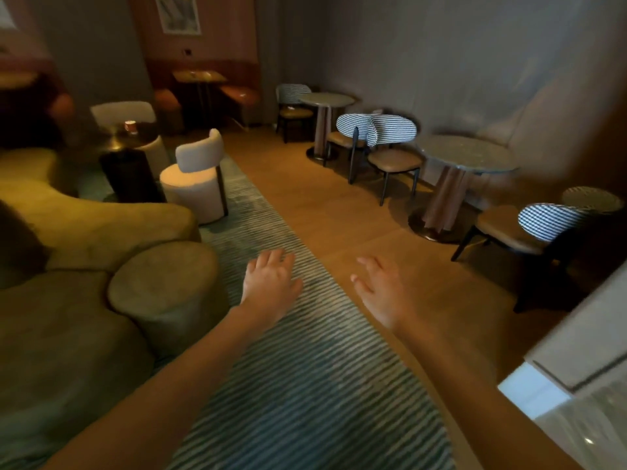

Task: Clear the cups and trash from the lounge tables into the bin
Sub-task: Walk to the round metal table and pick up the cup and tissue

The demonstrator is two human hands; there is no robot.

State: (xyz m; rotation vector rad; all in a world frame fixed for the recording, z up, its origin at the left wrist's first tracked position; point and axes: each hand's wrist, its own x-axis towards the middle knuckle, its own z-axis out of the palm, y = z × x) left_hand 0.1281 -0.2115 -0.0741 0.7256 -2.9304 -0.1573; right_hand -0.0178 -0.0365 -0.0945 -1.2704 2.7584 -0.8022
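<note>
Left hand (pixel 271 283) and right hand (pixel 380 293) reach forward over striped teal rug (pixel 305 385), fingers spread, holding nothing. Small red-banded paper cup (pixel 130 126) sits on dark round desk (pixel 129 139), far left, well apart. Risk: dim light, blur; cup easily toppled on grab. Bin not visible.
</note>
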